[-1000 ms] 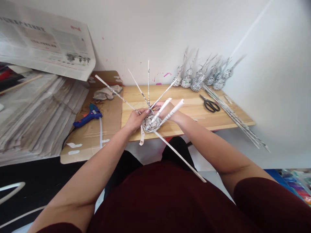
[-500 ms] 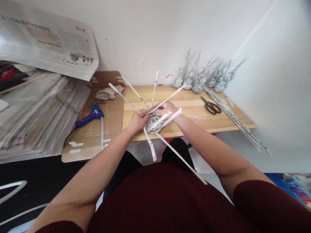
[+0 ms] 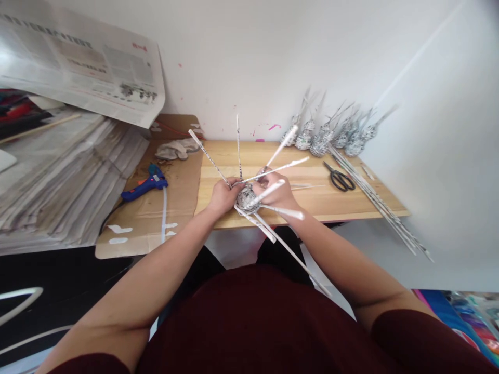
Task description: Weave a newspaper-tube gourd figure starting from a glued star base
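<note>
A small round basket woven from rolled newspaper (image 3: 247, 199) is held between my hands above the front part of the wooden table. Several paper tubes stick out of it in all directions. My left hand (image 3: 225, 196) is closed on the left side of its rim, thumb on top. At the upper right of the rim, my right hand (image 3: 276, 186) is closed with its fingers pinched round a paper tube (image 3: 281, 146) that points up and away. Another paper tube (image 3: 288, 166) crosses from the left fingers over the right hand. The right fingertips are partly hidden behind the tubes.
Black scissors (image 3: 340, 179) and long newspaper tubes (image 3: 374, 200) lie on the right of the wooden table (image 3: 218, 156). Woven paper gourd shapes (image 3: 320, 139) stand along the wall. Leftward are a blue glue gun (image 3: 148, 184), a glove (image 3: 177, 149), cardboard (image 3: 181, 192) and stacked newspapers (image 3: 74, 182).
The basket has turned clockwise, its tubes now pointing other ways. My right hand has shifted slightly right and down and now pinches a tube. My left hand keeps hold of the rim.
</note>
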The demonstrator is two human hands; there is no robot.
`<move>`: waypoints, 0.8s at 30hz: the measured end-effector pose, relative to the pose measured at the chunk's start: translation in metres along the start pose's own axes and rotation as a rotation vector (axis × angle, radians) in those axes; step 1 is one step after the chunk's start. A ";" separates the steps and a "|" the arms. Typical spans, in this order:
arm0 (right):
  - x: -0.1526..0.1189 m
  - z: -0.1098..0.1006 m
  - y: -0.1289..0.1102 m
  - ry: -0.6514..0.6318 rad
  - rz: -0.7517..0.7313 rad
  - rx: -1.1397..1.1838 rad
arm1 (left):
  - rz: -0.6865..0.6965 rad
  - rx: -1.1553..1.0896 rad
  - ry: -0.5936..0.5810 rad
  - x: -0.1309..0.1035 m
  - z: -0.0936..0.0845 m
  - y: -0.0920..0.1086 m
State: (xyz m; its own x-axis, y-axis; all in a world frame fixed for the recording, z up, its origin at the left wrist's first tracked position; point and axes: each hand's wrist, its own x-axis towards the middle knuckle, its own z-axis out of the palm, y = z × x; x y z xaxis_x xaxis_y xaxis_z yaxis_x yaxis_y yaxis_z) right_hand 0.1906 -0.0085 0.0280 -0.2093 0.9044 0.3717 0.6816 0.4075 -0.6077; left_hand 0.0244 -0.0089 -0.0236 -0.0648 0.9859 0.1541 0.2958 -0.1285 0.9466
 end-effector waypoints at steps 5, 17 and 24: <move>-0.006 -0.001 0.007 -0.035 0.061 0.116 | -0.024 0.072 0.078 -0.001 0.002 0.003; 0.010 0.013 0.013 0.199 0.402 0.997 | 0.049 0.092 0.054 -0.003 0.001 0.005; 0.015 0.007 0.018 -0.030 0.505 1.194 | 0.103 0.097 0.027 0.001 0.002 0.000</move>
State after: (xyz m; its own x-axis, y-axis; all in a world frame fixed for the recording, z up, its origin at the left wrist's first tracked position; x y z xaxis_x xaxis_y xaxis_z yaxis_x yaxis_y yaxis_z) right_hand 0.1943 0.0136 0.0180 -0.1403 0.9862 -0.0874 -0.3504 -0.1320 -0.9272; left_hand 0.0268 -0.0081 -0.0238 -0.0543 0.9648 0.2575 0.3930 -0.2164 0.8937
